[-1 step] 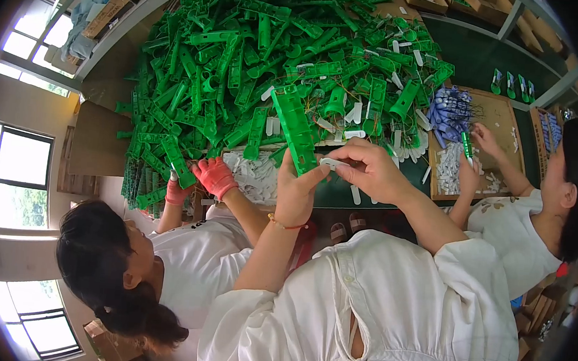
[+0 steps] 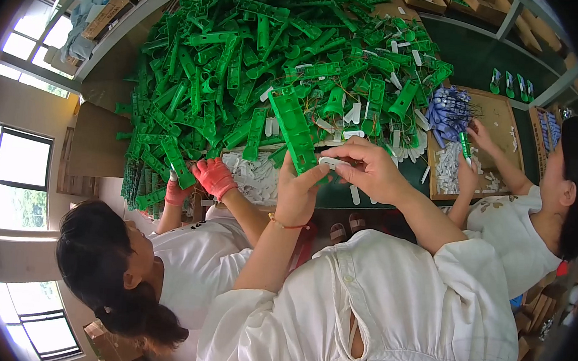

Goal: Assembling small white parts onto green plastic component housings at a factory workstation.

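A long green plastic casing half, its ribbed hollow side showing, stands tilted in my left hand. The fingers wrap round its lower end. My right hand pinches a small white plastic strip with rounded ends between thumb and fingers. That strip is held at the casing's lower edge; whether it is seated in the casing I cannot tell. Behind both hands lies a big heap of green casing pieces, with thin wires and white strips mixed in on its right side.
On the left a co-worker's red-gloved hand is at a green piece beside a pile of white strips. At right another co-worker's hand holds a green part over a cardboard tray with purple wired parts.
Almost nothing differs. The casing in my left hand has tilted very slightly, its top shifting a little left; both hands keep their holds.
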### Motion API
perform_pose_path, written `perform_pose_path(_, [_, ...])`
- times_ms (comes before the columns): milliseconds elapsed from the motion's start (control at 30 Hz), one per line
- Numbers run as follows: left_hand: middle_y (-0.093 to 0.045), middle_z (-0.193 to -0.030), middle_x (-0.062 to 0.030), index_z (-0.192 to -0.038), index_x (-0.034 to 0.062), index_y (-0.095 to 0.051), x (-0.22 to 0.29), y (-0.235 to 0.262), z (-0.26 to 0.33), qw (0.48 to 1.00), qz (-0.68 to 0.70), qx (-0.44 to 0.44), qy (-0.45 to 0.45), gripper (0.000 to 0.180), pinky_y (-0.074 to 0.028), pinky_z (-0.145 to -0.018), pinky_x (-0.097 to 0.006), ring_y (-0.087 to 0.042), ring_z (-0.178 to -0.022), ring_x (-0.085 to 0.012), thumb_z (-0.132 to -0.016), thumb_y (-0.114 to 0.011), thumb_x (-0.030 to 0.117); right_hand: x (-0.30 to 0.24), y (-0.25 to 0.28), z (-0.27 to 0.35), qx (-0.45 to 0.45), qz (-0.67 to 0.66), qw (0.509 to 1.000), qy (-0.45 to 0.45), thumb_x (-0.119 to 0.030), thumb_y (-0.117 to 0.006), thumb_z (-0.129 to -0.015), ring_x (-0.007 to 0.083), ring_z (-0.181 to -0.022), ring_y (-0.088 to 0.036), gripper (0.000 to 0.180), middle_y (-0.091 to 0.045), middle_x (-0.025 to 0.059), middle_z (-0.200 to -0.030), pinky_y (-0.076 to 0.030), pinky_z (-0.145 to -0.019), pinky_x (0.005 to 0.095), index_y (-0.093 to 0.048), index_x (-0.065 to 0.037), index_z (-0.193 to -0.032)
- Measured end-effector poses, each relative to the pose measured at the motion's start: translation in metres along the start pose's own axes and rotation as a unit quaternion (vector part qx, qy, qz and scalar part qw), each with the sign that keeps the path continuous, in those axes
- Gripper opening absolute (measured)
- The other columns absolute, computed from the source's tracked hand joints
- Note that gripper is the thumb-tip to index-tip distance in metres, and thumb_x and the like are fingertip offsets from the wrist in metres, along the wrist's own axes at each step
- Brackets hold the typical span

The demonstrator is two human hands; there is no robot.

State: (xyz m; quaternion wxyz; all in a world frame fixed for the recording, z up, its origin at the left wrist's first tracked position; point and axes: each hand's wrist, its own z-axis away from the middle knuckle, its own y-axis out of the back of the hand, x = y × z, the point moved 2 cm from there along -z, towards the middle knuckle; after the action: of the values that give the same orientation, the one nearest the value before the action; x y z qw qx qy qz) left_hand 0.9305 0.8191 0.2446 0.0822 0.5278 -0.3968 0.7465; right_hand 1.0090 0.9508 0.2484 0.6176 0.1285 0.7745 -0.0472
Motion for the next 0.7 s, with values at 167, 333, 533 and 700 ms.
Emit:
perform_pose_path(167, [-0.057, -0.095, -0.0064, -0.116, 0.0051, -0.040, -0.015, -0.016, 0.006, 0.997, 0.071, -0.012, 0.042, 0.040, -0.049, -0.069, -0.028, -0.058, -0.083, -0.0159, -0.080, -0.057, 0.000, 0.002, -0.009, 0.001, 0.157, -0.319, 0.932, -0.068, -0.001, -0.063, -0.076, 0.0082, -0.069, -0.055, 0.023, -0.054, 0.0036, -0.083, -0.046, -0.056, 0.0194, -0.058, 0.002, -0.098])
perform_pose_path(333, [-0.055, -0.096, -0.0046, -0.114, 0.0033, -0.039, -0.016, -0.012, 0.004, 0.997, -0.059, -0.043, -0.003, 0.041, -0.047, -0.067, -0.025, -0.055, -0.082, -0.0120, -0.079, -0.061, 0.002, 0.005, 0.001, 0.004, 0.104, -0.203, 0.967, -0.112, -0.007, -0.066, -0.076, 0.0078, -0.067, -0.057, 0.021, -0.061, 0.0046, -0.079, -0.047, -0.058, 0.0194, -0.057, 0.002, -0.093])
perform_pose_path(533, [-0.051, -0.101, -0.0065, -0.119, 0.0003, -0.034, -0.003, -0.014, 0.001, 0.970, -0.226, -0.064, -0.059, 0.067, -0.044, -0.078, -0.025, -0.051, -0.091, -0.0121, -0.069, -0.076, 0.015, -0.013, 0.004, -0.002, 0.111, -0.216, 0.966, -0.092, -0.006, -0.066, -0.077, 0.0084, -0.069, -0.058, 0.017, -0.061, 0.0050, -0.080, -0.048, -0.061, 0.0198, -0.058, 0.002, -0.090])
perform_pose_path(700, [-0.051, -0.103, -0.0070, -0.122, -0.0002, -0.032, -0.008, -0.013, 0.007, 0.952, -0.287, -0.096, -0.041, 0.072, -0.043, -0.078, -0.026, -0.048, -0.092, -0.0131, -0.070, -0.076, 0.024, -0.006, -0.003, -0.002, 0.079, -0.213, 0.969, -0.102, -0.004, -0.066, -0.076, 0.0097, -0.067, -0.059, 0.014, -0.061, 0.0052, -0.077, -0.048, -0.060, 0.0206, -0.058, 0.002, -0.087])
